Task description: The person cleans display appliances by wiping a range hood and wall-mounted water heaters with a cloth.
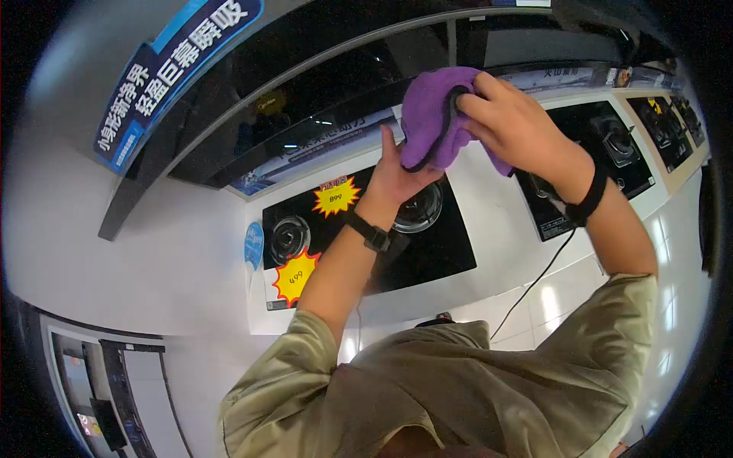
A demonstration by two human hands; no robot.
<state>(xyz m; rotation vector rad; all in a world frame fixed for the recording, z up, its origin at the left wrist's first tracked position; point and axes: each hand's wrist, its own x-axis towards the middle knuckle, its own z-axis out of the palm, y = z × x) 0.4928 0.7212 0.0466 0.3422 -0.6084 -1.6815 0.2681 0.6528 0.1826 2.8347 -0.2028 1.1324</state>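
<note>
Both hands hold a purple cloth [431, 107] with a black edge, raised above the white counter. My right hand [508, 122] pinches it from the right, fingers closed on its dark edge. My left hand [401, 179] is under the lower left part of the cloth, thumb pointing up and its fingers partly hidden behind it. Below my left hand lies a black gas cooktop [427, 256] with two round burners. Two yellow price stickers, one reading 899 [336, 198] and one reading 499 [296, 277], sit on its left part.
A dark range hood [305, 91] stretches above the counter. More cooktops [595, 153] stand to the right. A blue sign [168, 76] hangs at upper left. A black cable [534, 282] runs down from my right wrist. The white counter edge [496, 294] faces my body.
</note>
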